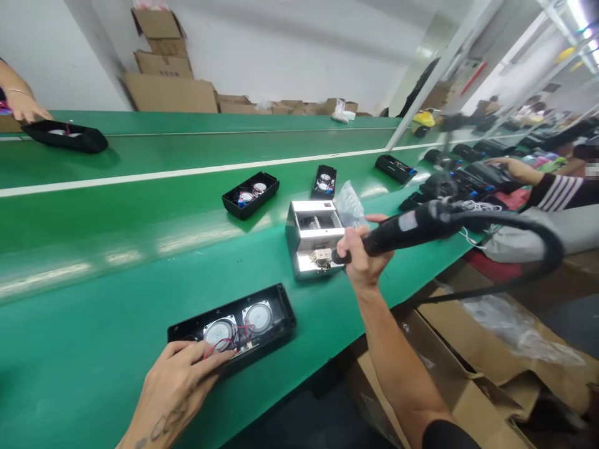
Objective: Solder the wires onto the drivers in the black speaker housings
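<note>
The housing (279, 310) lies on the near edge of the belt (93, 299), just in front of me and a little to my left. It is a long black shell, open side up, with its long side slanting away to the right. Two round silver speakers (258, 316) sit side by side in it, and thin red and black wires (234, 340) loop across the nearer one. The right end of the shell is bare inside.

My left hand (180, 380) rests on the housing's near left corner, fingers loosely spread and laid flat over the rim and the wires, pressing rather than gripping.

My right hand (362, 252) is closed tight round the driver (412, 226), a black tool with a thick cable (538, 249) curving off to my right. Its tip meets the front of a metal box (309, 240) that stands on the belt beyond the housing, well apart from it. A crumpled clear bag (349, 202) leans at the box's far right corner.

Farther up the belt lie three more open shells (250, 194) (the nearest shows its two speakers too). At the far left another person's hand (25, 106) touches a black shell (65, 136). On my right a striped sleeve (556, 190) reaches over more black shells. Cartons (163, 62) are stacked against the back wall.
</note>
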Demonstrator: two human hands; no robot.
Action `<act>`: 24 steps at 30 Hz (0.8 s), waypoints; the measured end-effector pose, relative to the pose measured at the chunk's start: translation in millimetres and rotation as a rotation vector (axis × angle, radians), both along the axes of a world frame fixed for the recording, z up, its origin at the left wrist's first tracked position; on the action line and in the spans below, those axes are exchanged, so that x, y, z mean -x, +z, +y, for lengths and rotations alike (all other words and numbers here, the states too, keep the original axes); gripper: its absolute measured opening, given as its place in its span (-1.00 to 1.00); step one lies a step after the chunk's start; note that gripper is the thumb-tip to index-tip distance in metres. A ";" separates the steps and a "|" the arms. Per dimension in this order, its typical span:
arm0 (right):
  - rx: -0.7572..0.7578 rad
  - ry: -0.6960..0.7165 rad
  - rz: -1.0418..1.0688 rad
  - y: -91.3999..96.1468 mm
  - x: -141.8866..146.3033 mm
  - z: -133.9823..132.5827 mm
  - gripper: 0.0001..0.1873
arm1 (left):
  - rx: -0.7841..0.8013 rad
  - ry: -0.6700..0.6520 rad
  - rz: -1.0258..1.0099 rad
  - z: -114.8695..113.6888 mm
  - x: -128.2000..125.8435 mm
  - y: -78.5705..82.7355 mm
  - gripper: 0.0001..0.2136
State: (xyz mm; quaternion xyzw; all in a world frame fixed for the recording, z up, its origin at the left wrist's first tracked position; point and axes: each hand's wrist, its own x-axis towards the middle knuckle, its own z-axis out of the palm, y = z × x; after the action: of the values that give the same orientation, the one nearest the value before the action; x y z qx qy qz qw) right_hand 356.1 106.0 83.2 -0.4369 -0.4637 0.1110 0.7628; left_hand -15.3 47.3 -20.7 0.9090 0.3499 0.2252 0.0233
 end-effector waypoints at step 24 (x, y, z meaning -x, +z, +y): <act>0.144 0.601 0.120 -31.4 93.3 -67.4 -0.62 | 0.156 0.051 -0.023 -2.7 -39.4 13.2 -0.77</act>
State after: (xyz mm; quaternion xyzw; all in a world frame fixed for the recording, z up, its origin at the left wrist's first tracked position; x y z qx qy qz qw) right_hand 262.8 38.6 51.8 -0.3256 -0.5172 0.3896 0.6889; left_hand 24.1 44.6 -7.5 0.8925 0.3893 0.2082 0.0924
